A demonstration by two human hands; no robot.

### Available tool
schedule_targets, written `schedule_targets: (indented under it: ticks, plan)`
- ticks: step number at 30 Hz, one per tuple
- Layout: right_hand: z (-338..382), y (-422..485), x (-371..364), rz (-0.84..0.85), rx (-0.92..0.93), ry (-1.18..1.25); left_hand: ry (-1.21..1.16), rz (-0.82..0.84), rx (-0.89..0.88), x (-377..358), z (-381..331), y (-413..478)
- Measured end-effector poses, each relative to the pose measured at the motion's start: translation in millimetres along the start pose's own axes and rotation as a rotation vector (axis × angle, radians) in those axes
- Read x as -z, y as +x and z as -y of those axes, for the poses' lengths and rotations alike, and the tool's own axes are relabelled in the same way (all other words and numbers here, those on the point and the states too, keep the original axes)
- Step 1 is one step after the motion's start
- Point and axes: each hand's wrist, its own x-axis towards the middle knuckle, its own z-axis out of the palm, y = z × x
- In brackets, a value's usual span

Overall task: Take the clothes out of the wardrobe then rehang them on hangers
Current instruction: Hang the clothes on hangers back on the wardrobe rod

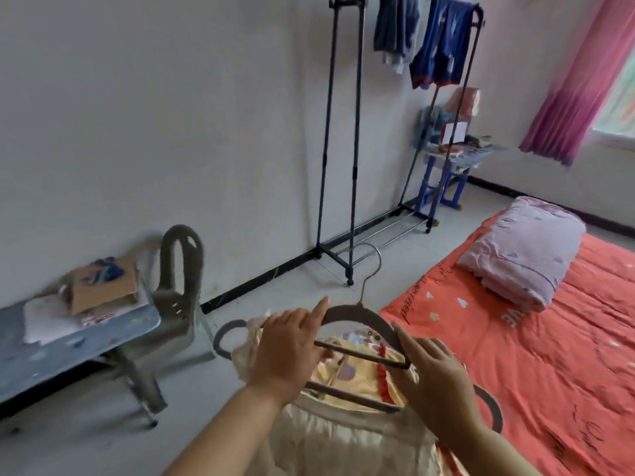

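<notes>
A grey hanger [357, 312] with a metal hook is held low in the middle of the view, with a yellow and cream garment [347, 431] draped over it. My left hand [288, 352] grips the hanger's left shoulder together with the fabric, index finger lying along the top. My right hand [436, 379] holds the hanger's right shoulder, fingers curled over it. A red ruffle trim runs down the garment. The black clothes rack [343, 132] stands against the wall, with blue garments [443, 42] hanging at its top right.
A grey plastic chair [178, 290] and a low blue table [44, 341] with folded items stand at the left. An orange mattress [549, 338] with a folded pink quilt [525, 252] lies on the floor at the right. A blue stool [443, 183] with clutter and a pink curtain [570, 80] are in the far corner.
</notes>
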Motion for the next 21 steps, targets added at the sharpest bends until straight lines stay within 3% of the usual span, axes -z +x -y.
schedule_targets:
  ticks: [9, 15, 21]
  plan:
    - [184.0, 27.9, -11.9, 0.073, 0.391, 0.261, 0.294, -0.266, 0.324, 155.2, 66.4, -161.6]
    - [352.2, 29.6, -22.2, 0.045, 0.757, 0.415, 0.478, -0.312, 0.639, 250.1, 105.8, -301.1]
    - [534.4, 8.8, -28.1, -0.034, 0.997, 0.558, 0.605, -0.430, 0.900, 351.1, 141.3, -428.7]
